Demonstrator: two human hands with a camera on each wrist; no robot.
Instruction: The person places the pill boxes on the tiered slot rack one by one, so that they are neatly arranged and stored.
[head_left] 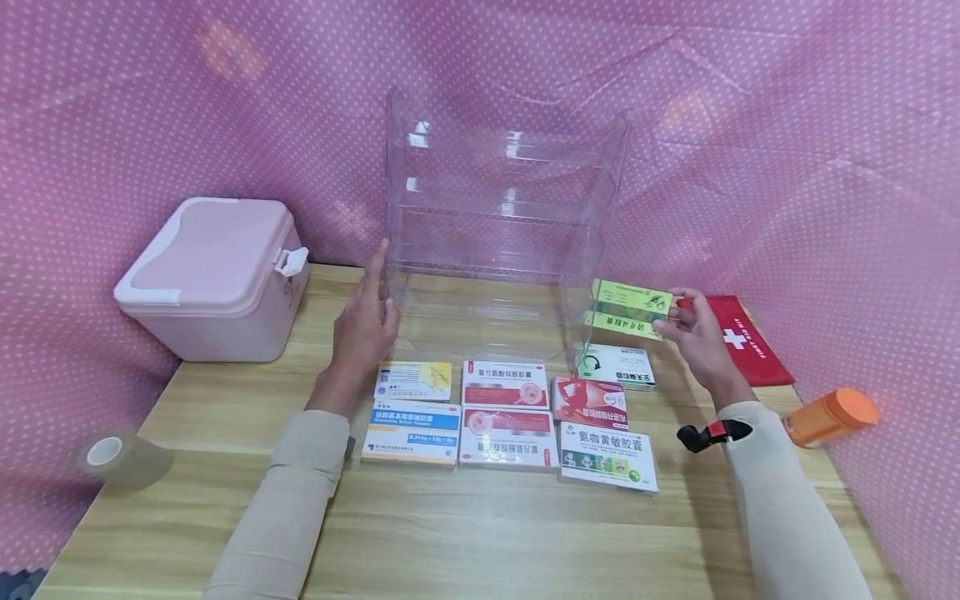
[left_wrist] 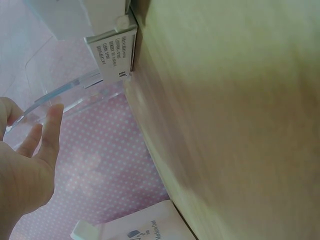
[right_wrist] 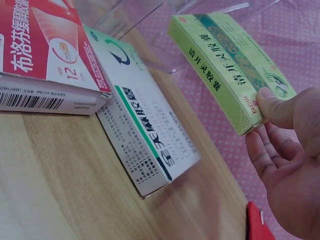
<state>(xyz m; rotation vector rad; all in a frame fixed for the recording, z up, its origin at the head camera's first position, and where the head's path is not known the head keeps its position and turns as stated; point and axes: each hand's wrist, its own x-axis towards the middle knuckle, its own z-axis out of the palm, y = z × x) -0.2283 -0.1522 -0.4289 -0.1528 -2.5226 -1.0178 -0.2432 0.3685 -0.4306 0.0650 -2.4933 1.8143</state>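
green box raised beside clear shelf unit

a person's right hand [head_left: 697, 337] pinches a green medicine box [head_left: 628, 309] by its end, thumb on top and fingers beneath, holding it in the air at about 3 o'clock from the clear acrylic shelf unit [head_left: 502, 208] and just above a white-and-green box [head_left: 617, 366] lying on the wooden table [head_left: 465, 533]. the left hand [head_left: 365, 325], at about 9 o'clock from the shelf unit, is open with fingers straight, its fingertips at the unit's left front edge; contact cannot be confirmed. more medicine boxes lie in rows at 6 o'clock from the unit, a red one [head_left: 590, 402] among them. a pink lidded case [head_left: 213, 279] sits far left, a tape roll [head_left: 123, 458] at the near left edge, a red first-aid pouch [head_left: 742, 342] and an orange bottle [head_left: 828, 417] at right.
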